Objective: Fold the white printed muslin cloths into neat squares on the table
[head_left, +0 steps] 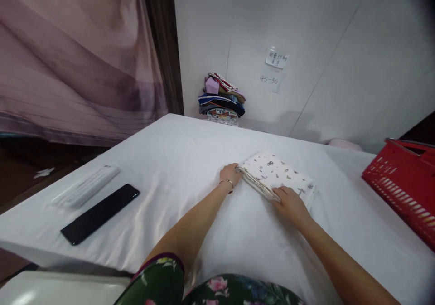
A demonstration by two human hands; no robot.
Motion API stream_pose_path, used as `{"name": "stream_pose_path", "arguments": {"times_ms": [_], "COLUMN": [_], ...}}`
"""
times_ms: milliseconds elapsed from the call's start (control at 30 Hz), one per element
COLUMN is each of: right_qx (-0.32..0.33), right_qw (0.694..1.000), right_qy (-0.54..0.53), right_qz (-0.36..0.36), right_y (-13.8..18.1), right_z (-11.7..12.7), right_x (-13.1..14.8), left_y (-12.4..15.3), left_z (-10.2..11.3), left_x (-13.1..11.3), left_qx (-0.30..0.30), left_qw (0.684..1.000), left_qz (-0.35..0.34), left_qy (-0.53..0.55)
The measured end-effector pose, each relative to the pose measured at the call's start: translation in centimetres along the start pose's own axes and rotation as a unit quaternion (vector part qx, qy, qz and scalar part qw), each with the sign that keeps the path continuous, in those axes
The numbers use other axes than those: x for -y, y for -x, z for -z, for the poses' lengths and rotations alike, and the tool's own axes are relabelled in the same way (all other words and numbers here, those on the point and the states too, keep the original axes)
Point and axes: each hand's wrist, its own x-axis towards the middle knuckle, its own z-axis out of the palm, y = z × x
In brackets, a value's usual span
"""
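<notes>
A folded white cloth [275, 171] with a small dark and olive print lies on the white-covered table, its layered near edge facing me. My left hand [231, 174], with a bracelet at the wrist, pinches the left corner of that edge. At the edge's right end, my right hand [288, 200] grips the layers, fingers on top and thumb low. Both hands are closed on the cloth, which rests on the table.
On the white table [163, 160], a black phone-like slab [100, 214] and a white oblong object [91, 185] lie at left. A red plastic basket [404, 178] stands at right. Folded fabrics [222, 99] are stacked beyond the far edge, by the wall with paper notes [276, 59].
</notes>
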Motion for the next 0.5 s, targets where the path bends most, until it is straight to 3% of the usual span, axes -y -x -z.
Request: {"name": "stream_pose_path", "arguments": {"times_ms": [500], "right_qx": [0.002], "right_qw": [0.998], "right_qy": [0.067], "right_qz": [0.015], "right_y": [0.5], "right_z": [-1.0], "right_x": [-0.4], "left_y": [-1.4], "left_z": [-0.6], "left_x": [1.0], "left_qx": [-0.007], "left_qw": [0.996], "left_qz": [-0.069], "left_qy": [-0.049]}}
